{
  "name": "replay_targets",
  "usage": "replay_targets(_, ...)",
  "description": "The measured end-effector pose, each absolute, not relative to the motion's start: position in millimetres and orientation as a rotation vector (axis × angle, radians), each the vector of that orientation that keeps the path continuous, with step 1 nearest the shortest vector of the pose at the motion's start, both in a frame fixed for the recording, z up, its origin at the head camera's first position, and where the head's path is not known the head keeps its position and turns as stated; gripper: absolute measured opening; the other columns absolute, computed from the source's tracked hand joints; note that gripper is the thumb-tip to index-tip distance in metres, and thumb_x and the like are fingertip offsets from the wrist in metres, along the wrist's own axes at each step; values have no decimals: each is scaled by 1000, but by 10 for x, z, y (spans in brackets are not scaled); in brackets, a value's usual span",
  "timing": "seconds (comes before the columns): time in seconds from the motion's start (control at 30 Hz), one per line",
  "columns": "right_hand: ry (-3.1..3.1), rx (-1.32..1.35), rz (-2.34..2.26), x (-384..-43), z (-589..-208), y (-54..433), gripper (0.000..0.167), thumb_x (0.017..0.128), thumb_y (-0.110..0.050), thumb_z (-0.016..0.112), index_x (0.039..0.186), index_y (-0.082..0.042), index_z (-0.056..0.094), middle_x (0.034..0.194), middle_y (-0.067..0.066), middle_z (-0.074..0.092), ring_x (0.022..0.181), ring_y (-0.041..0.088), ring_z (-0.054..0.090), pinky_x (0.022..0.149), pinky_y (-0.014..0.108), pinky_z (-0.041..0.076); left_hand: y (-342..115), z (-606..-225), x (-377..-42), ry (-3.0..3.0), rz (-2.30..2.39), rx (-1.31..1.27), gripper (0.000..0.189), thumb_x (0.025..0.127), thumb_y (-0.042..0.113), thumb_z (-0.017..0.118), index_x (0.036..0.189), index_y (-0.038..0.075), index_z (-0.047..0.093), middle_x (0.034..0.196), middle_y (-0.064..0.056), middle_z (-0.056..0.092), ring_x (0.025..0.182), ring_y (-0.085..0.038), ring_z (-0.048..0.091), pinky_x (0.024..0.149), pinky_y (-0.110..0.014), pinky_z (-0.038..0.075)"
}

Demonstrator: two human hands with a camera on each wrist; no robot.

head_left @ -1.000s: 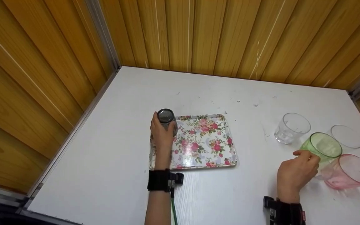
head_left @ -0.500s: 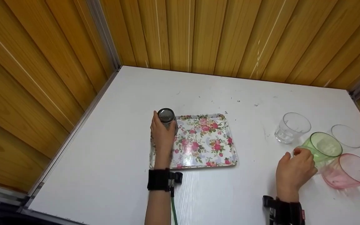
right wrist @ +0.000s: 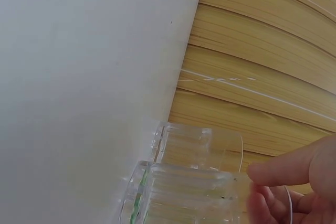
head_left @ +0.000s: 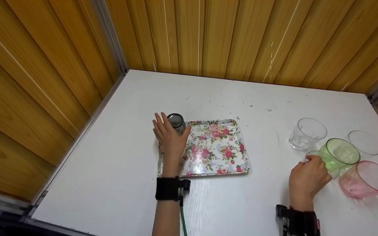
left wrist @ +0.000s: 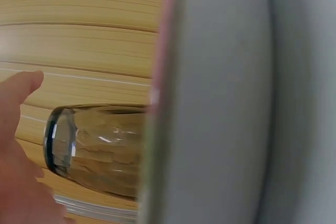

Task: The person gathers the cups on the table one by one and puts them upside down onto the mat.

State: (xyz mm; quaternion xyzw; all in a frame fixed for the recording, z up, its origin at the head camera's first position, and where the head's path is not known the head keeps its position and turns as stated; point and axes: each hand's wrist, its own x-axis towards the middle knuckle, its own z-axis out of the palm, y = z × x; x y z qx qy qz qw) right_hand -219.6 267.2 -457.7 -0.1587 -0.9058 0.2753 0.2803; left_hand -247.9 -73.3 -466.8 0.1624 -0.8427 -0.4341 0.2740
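A dark grey glass [head_left: 176, 120] stands at the far left corner of a flower-patterned tray [head_left: 215, 147]. Beside it my left hand [head_left: 172, 141] has its fingers and thumb spread. In the left wrist view the glass [left wrist: 100, 145] shows whole apart from its lower end, which the tray's edge hides; the thumb is clear of it. On the right, my right hand [head_left: 308, 180] pinches the rim of a clear glass [right wrist: 184, 195] between thumb and fingers. From the head view most of that glass is behind the hand.
Around the right hand stand a second clear glass [head_left: 307, 134], a green glass [head_left: 341, 154], a pink glass [head_left: 364, 182] and another clear glass [head_left: 365, 144] farther right. Wood-panelled walls [head_left: 208, 39] border the white table [head_left: 136, 108] at the back and left.
My left hand has let go of the dark grey glass, its fingers spreading apart. The right hand has shifted slightly left and now pinches the clear glass's rim.
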Motion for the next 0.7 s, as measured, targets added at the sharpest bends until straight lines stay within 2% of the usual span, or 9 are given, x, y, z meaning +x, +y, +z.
replay_targets(0.2, -2407, -407, 741, -2198, -4578, 2669, 18, 92, 11, 53, 109, 15, 56, 107, 38, 57, 101, 60, 52, 92, 65, 35, -672, -4589, -2459, -2252, -1098, 269, 101, 90, 31, 81, 158, -11, 20, 166, -32, 7, 154, -49, 0, 122, -65, -1)
replay_targets(0.43, -2405, -389, 783, -2193, -4575, 2653, 19, 93, 11, 53, 111, 16, 56, 110, 39, 56, 107, 60, 50, 96, 65, 34, -634, -4551, -2431, -2383, -1048, 168, 102, 90, 36, 81, 160, -7, 21, 167, -29, 6, 154, -49, -1, 121, -67, -1)
replay_targets(0.7, -2353, -254, 816, -2181, -4564, 2617, 14, 89, 13, 63, 103, 16, 58, 99, 38, 57, 98, 59, 52, 89, 65, 36, -557, -4550, -2449, -2336, -1023, 45, 96, 88, 29, 84, 158, -7, 29, 165, -32, 10, 153, -51, 5, 121, -65, 3)
